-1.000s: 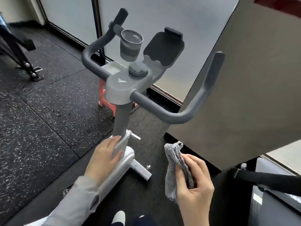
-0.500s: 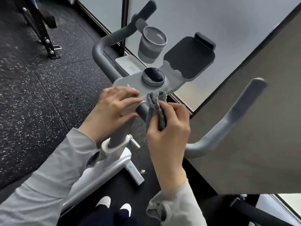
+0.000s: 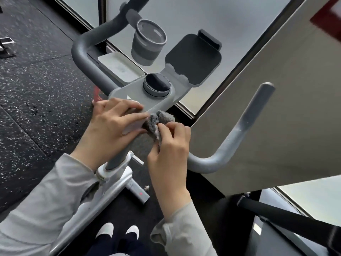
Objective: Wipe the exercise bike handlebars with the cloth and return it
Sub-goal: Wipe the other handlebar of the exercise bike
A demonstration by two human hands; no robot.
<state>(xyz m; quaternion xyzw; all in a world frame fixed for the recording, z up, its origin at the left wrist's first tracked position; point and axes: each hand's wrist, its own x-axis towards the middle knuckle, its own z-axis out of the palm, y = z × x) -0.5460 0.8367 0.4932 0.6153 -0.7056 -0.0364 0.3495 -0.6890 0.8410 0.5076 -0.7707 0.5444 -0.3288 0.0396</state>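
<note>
Cloth pinched in right hand at handlebar root; left hand laid flat, holding nothing. Risk: loose bunch slips, far grips missed.

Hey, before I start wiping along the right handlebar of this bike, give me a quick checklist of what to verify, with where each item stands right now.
1. Cloth in grip: ok, the right hand pinches it.
2. Cloth on the bar: ok, bunched against the bar's inner end, beside the console.
3. Bike steadied: ok, the left hand rests on the console edge and stem top.
4. Right handlebar free ahead: ok, nothing hangs on it; the grey panel sits close behind.
5. Cup holder out of the wiping path: ok, it sits off the left bar.
6. Cloth dampness: cannot tell.
</note>
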